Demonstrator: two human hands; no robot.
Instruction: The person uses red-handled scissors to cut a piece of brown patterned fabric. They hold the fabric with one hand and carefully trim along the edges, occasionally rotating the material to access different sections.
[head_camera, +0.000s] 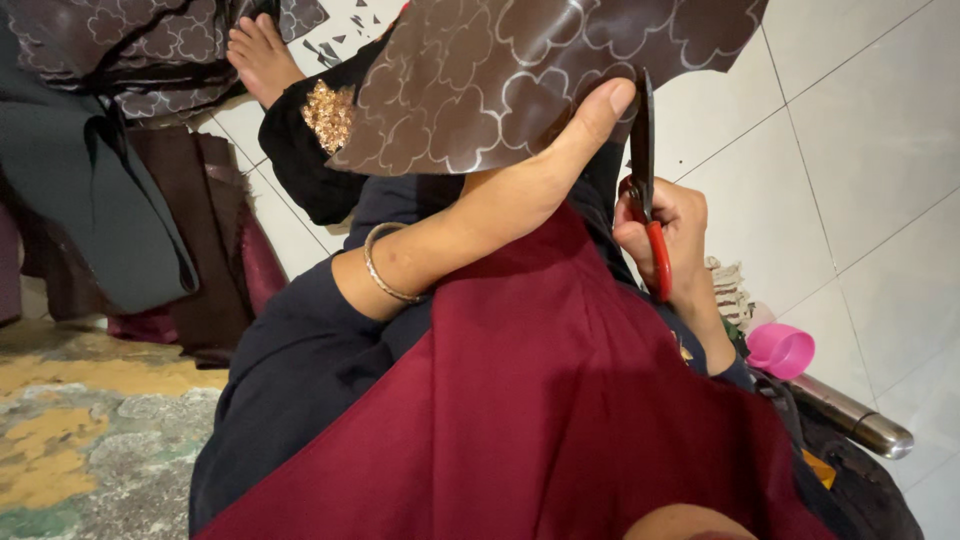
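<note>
Near the top centre of the frame the left hand (575, 125) grips a sheet of dark brown material (500, 70) printed with pale cloud-shaped outlines. The thumb lies flat on the upper face of the sheet and the other fingers are hidden beneath it, so the hold looks like a closed pinch that keeps the edge taut and lifted clear of the lap. Just to the right, the right hand (670, 240) is wrapped around the red handles of a pair of scissors (645, 180); the dark blades point upward and meet the sheet's right edge beside the thumb, where the support makes the material stiff enough to cut. How far the blades are parted cannot be told.

A thin metal bangle (385, 265) sits on the left forearm. Dark red cloth (560, 400) covers the lap below. A bare foot (262, 55) rests on the white tiled floor (860, 170) at upper left, near small offcuts. A pink cup (782, 350) sits at the right.
</note>
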